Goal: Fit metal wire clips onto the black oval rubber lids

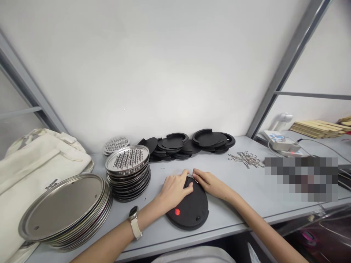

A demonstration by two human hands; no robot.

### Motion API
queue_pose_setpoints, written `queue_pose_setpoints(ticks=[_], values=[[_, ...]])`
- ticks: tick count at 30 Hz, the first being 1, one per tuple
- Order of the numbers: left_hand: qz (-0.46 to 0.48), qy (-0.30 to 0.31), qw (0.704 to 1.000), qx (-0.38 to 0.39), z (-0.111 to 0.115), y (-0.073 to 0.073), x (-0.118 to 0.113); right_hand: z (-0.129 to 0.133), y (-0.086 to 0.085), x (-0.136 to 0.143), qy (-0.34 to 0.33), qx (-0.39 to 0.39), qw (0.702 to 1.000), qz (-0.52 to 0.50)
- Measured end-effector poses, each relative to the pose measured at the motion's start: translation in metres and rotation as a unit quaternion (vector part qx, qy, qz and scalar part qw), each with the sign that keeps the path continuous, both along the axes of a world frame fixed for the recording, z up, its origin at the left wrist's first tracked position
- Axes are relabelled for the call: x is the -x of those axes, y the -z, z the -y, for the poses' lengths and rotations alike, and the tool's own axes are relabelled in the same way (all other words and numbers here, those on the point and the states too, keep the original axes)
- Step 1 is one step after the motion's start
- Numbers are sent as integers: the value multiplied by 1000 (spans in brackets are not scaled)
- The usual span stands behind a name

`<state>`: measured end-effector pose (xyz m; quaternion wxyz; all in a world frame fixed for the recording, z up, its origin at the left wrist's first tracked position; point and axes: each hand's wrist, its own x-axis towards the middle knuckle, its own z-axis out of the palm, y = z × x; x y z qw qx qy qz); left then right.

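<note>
A black, egg-shaped flat plastic piece lies near the front edge of the table, a red dot on its lower left and a small slot at lower right. My left hand, wearing a watch, grips its upper end, thumb and fingers closed around a raised part there. My right hand pinches a thin, shiny metal clip at the same end. The fingers partly hide the clip, so I cannot tell whether it is attached. Loose metal clips are heaped to the right.
Round grater plates stand stacked behind my left hand. Oval metal trays are piled at the left beside a cream fabric bag. Black plastic pieces lie along the wall. White devices with cables and wooden boards are at right.
</note>
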<state>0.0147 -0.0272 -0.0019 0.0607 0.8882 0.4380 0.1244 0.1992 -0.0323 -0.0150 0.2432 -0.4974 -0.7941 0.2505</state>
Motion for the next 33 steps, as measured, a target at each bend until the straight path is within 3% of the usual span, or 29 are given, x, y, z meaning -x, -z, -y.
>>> queue_pose_setpoints(ticks=[33], values=[[-15, 20, 1000, 15, 2, -4, -3, -1, 6, -2, -1, -10, 1000, -5]])
